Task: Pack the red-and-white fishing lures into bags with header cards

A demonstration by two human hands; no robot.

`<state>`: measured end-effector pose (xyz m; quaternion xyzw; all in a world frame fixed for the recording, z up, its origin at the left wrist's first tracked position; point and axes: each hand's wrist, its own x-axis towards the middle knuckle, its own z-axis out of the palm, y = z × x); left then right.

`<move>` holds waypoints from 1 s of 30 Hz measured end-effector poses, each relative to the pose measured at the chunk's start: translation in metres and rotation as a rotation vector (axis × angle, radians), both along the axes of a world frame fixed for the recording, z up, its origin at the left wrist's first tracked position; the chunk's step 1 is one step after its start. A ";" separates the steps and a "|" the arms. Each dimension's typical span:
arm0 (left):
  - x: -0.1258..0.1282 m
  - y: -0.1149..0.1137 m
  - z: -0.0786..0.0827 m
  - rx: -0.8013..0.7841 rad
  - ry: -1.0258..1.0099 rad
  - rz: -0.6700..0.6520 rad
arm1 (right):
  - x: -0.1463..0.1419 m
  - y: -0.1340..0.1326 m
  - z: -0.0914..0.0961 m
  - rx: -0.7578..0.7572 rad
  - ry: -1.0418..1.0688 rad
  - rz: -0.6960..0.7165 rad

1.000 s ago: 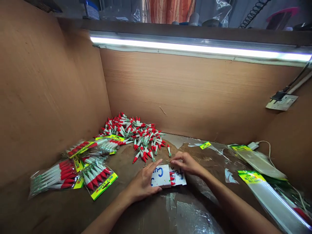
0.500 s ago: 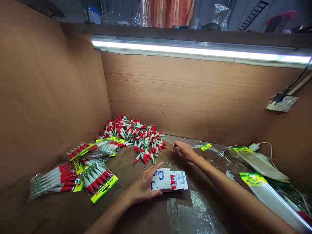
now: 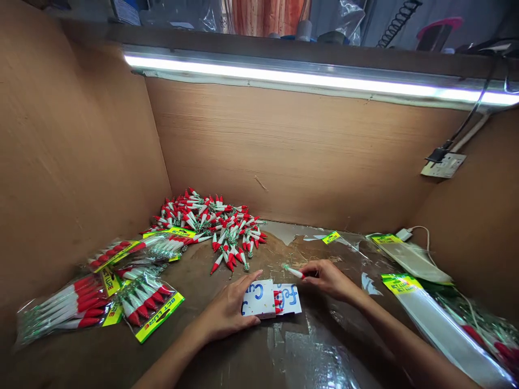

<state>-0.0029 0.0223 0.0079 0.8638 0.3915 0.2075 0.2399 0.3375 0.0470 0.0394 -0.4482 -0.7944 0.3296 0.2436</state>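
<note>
My left hand [image 3: 227, 310] lies flat, fingers spread, on the left side of a small white card holder [image 3: 270, 300] with blue writing; red lure tips stick out of its middle. My right hand [image 3: 330, 278] pinches a single red-and-white lure [image 3: 292, 270] by its red end, just above and right of the holder. A heap of loose red-and-white lures [image 3: 211, 224] lies in the back left corner of the brown work surface.
Filled clear bags of lures with yellow labels [image 3: 141, 308] lie at the left. Empty clear bags with yellow headers [image 3: 409, 259] lie at the right. Brown board walls enclose the bench; a lit tube lamp [image 3: 308, 81] runs overhead. A socket [image 3: 444, 165] hangs on the right wall.
My right hand reached out to the lure heap, then came back toward the holder with one lure pinched in it. My left hand stayed on the holder.
</note>
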 end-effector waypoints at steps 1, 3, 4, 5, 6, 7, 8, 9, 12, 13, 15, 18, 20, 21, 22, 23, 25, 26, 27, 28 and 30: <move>0.000 0.000 0.000 -0.003 0.007 0.002 | 0.002 -0.003 0.000 0.082 -0.110 0.004; 0.001 0.000 0.001 -0.005 0.012 0.001 | 0.002 -0.007 -0.001 0.207 -0.280 0.025; 0.001 0.000 0.001 -0.004 0.012 0.001 | -0.001 -0.009 -0.001 0.256 -0.340 0.036; 0.002 -0.001 0.002 -0.003 0.010 0.001 | -0.006 -0.010 -0.001 0.296 -0.385 0.042; 0.003 -0.001 0.003 -0.003 0.009 0.000 | -0.013 -0.010 -0.002 0.330 -0.416 0.048; 0.004 -0.002 0.004 -0.003 0.007 0.001 | -0.022 -0.009 -0.004 0.355 -0.431 0.055; 0.004 -0.003 0.005 -0.003 0.004 0.002 | -0.031 -0.008 -0.005 0.370 -0.430 0.061; 0.005 -0.003 0.006 -0.003 -0.001 0.005 | -0.040 -0.006 -0.007 0.375 -0.418 0.070; 0.006 -0.005 0.008 0.001 -0.018 0.015 | -0.064 -0.001 -0.015 0.376 -0.368 0.115; 0.006 -0.006 0.008 0.003 -0.021 0.022 | -0.069 0.000 -0.017 0.375 -0.359 0.139; 0.005 -0.007 0.008 0.003 -0.020 0.031 | -0.073 0.002 -0.019 0.370 -0.337 0.209; 0.004 -0.008 0.007 -0.005 -0.016 0.033 | -0.069 0.004 -0.016 0.334 -0.283 0.294; 0.003 -0.008 0.006 -0.013 -0.019 0.028 | -0.064 0.011 -0.009 0.293 -0.272 0.361; 0.002 -0.008 0.006 -0.016 -0.022 0.027 | -0.063 0.017 -0.004 0.249 -0.275 0.405; 0.002 -0.008 0.006 -0.018 -0.025 0.027 | -0.063 0.026 0.002 0.198 -0.278 0.418; 0.002 -0.008 0.005 -0.018 -0.027 0.026 | -0.065 0.037 0.007 0.153 -0.280 0.388; 0.001 -0.008 0.006 -0.013 -0.025 0.024 | -0.074 0.065 0.017 0.106 -0.275 0.199; 0.001 -0.008 0.006 -0.011 -0.022 0.021 | -0.081 0.080 0.020 0.123 -0.273 0.085; 0.001 -0.008 0.007 -0.008 -0.020 0.017 | -0.088 0.095 0.022 0.148 -0.270 -0.002; 0.001 -0.008 0.007 -0.006 -0.019 0.015 | -0.096 0.110 0.022 0.162 -0.271 -0.067; 0.002 -0.008 0.008 -0.005 -0.015 0.020 | -0.111 0.133 0.019 0.156 -0.281 -0.151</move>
